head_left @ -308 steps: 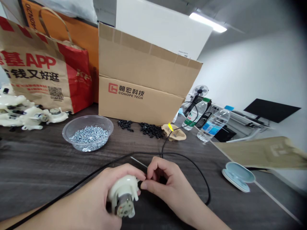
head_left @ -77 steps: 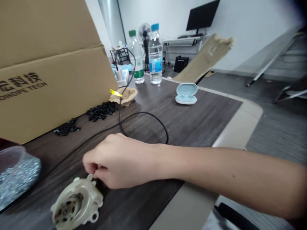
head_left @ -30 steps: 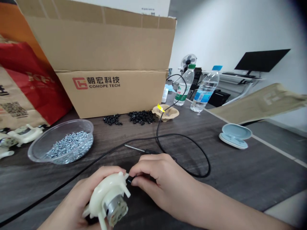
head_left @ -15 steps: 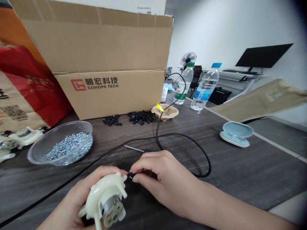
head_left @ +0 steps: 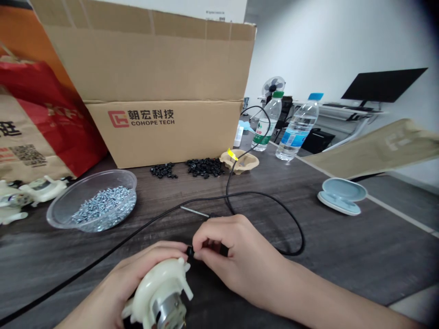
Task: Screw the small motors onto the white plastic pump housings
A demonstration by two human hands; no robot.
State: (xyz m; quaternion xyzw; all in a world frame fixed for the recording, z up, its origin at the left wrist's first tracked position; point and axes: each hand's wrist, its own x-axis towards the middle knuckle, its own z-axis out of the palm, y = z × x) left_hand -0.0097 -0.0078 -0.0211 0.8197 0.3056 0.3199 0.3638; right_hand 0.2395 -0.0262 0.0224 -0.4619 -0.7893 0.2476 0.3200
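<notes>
My left hand (head_left: 137,278) is wrapped round a white plastic pump housing with a metal motor (head_left: 161,294), held just above the dark table at the bottom of the view. My right hand (head_left: 228,256) is closed in a pinch on a small black part (head_left: 190,251) pressed against a tab of the housing. A thin metal-tipped tool (head_left: 195,211) lies on the table just beyond my right hand, partly hidden by it. A black cable (head_left: 267,201) loops around behind that hand.
A clear bowl of silver screws (head_left: 94,205) sits at the left, white housings (head_left: 41,189) beyond it. Piles of small black parts (head_left: 204,167) lie before a cardboard box (head_left: 154,91). Two water bottles (head_left: 297,128), a pale blue case (head_left: 341,196) and a paper bag (head_left: 37,119) stand around.
My left hand has shifted the housing a little right and lower in view. My right hand keeps its pinch on the small black part at the housing's tab.
</notes>
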